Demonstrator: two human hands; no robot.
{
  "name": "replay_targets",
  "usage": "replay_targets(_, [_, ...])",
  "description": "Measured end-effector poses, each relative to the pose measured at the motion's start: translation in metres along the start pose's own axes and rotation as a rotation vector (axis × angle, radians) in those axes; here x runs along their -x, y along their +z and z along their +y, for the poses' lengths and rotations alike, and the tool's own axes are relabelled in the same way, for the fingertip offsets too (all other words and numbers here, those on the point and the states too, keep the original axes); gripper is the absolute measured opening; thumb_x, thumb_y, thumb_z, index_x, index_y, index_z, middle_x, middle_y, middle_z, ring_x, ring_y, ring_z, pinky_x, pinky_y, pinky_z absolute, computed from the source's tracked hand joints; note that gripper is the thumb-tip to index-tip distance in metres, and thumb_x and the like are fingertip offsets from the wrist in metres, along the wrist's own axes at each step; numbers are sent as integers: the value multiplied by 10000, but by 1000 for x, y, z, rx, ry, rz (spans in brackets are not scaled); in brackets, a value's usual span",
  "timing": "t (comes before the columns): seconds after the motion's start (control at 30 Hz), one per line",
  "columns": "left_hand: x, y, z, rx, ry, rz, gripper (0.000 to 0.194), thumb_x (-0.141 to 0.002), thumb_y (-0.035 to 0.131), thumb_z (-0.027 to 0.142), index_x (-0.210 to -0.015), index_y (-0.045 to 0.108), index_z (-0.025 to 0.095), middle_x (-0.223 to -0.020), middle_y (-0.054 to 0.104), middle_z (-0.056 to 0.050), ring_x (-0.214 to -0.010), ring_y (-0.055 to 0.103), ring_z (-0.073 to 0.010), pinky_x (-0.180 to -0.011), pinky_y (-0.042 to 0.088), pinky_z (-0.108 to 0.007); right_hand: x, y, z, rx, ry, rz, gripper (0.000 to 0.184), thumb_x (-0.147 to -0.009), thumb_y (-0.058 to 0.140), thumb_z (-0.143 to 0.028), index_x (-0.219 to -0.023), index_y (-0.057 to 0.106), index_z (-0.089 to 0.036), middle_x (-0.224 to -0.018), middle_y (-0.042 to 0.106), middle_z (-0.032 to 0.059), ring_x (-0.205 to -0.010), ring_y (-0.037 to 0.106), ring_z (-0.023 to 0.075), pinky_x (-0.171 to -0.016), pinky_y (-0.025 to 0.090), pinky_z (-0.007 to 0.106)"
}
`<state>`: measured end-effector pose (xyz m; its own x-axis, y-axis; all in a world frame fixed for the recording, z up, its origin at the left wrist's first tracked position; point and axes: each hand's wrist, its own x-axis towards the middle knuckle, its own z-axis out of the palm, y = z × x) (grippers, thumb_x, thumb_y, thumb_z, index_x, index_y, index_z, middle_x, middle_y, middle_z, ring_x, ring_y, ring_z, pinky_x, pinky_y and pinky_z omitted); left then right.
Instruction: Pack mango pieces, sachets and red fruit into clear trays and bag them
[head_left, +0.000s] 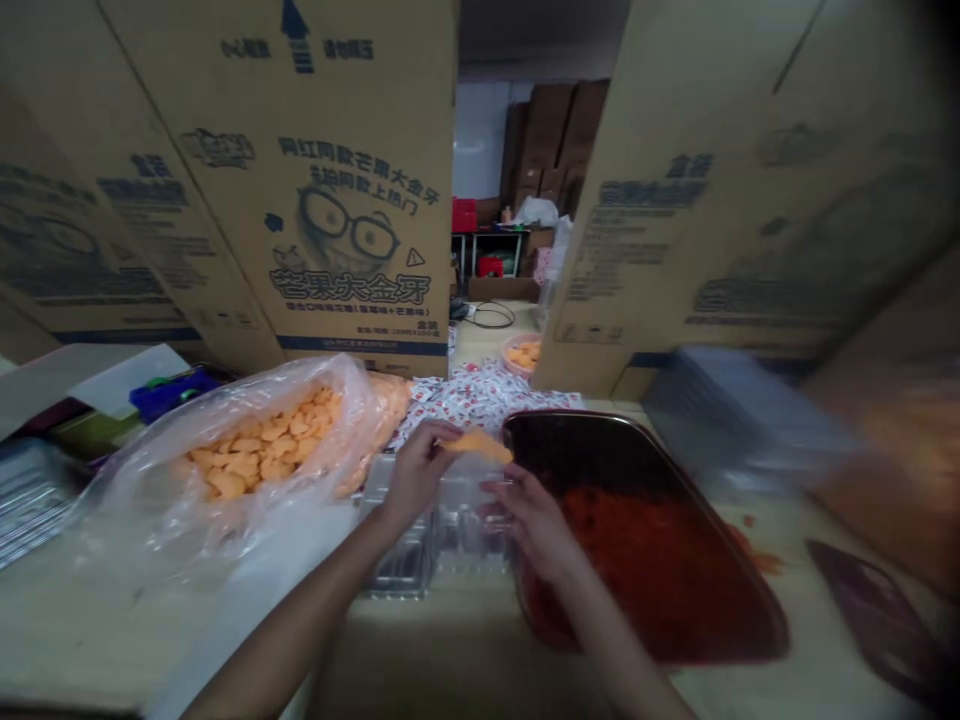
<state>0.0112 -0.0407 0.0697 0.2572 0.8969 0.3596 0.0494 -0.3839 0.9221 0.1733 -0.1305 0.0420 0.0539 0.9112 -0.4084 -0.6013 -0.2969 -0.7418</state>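
My left hand [424, 460] pinches the left end of a flat orange piece [476, 443], perhaps candy. Under that piece is a clear plastic box [471, 515], blurred, and my right hand [534, 515] curls its fingers against the box's right side. The tip of one right finger is close to the orange piece; whether it touches is unclear. Beside the box, below my left hand, lies another clear plastic tray [401, 570]. To the left, an open clear bag [161, 510] holds many orange pieces [274, 445]. A dark tub [750, 590] with red contents [630, 540] stands right of my hands.
Tall cardboard boxes [360, 100] wall the table's back, with a gap between them. Many small printed packets [487, 392] lie there, near a pink bowl [523, 352] of orange pieces. Stacked clear plastic containers [750, 420] stand right; a dark flat object [870, 610] lies nearer.
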Motion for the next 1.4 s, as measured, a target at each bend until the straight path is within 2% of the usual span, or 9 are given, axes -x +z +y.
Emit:
replay_targets(0.17, [24,22,-9,-181,112,-333,166,-772,625,195,-925,658,249,-1021,641,-69,-1037,563,-203,-953,413,-384,14,-24,-11,-56,-70,50,649,-613,816,-338,-1128,441,-212,-941,670,48,-679,656,170,-558,520,263])
replay_targets(0.27, [37,34,-8,11,-158,-176,415,-718,686,259,-1119,584,283,-1258,544,-74,-1225,459,-235,-1008,387,-410,19,-39,-10,-57,-76,43,658,-623,808,-331,-1151,432,-217,-945,671,52,-693,660,179,-576,526,275])
replay_targets(0.37, [47,51,-6,280,-496,37,568,-702,698,354,-1220,466,323,-1421,383,-67,-1274,420,-262,-881,496,-393,22,-49,-7,-32,-96,19,653,-635,799,-339,-1161,433,-212,-929,668,52,-695,661,192,-571,529,289])
replay_targets(0.57, [54,81,-3,355,-706,-104,751,-586,804,345,-1220,416,237,-1055,643,-90,-938,637,-215,-756,522,-310,24,-59,-5,24,-170,-6,634,-689,763,-324,-1218,424,-239,-963,649,33,-710,657,178,-586,526,282])
replay_targets(0.8, [49,94,-8,225,-630,-47,569,-575,796,356,-1045,517,199,-1081,601,-58,-772,615,-147,-586,475,-222,18,-77,-3,201,-296,63,592,-787,651,-384,-1292,375,-246,-1061,589,52,-794,618,161,-643,511,278])
replay_targets(0.97, [48,94,-7,232,-556,-137,543,-606,788,302,-1055,508,181,-958,631,-25,-786,594,-135,-697,457,-230,10,-94,-27,771,-782,279,328,-858,523,-278,-1183,547,-237,-1171,509,85,-1083,488,214,-934,414,407])
replay_targets(1.03, [48,93,-6,247,-551,-222,550,-616,784,278,-1079,506,175,-958,637,-29,-806,593,-140,-725,450,-237,8,-98,-44,1085,-887,187,300,-862,477,-163,-1120,606,-248,-1176,512,86,-1120,442,230,-943,374,425])
replay_targets(1.17, [49,91,-6,288,-562,-311,546,-611,785,240,-1085,523,170,-948,633,-27,-814,583,-141,-718,432,-224,7,-97,-73,1569,-830,-47,320,-825,548,-115,-1076,644,-289,-1223,508,79,-1095,422,265,-826,350,393])
replay_targets(1.4, [58,92,-7,378,-601,-303,520,-631,776,258,-1094,557,175,-970,614,-29,-835,559,-133,-713,419,-208,17,-93,-82,1678,-845,-266,337,-810,663,-241,-1137,595,-283,-1255,501,71,-1124,413,243,-853,271,372])
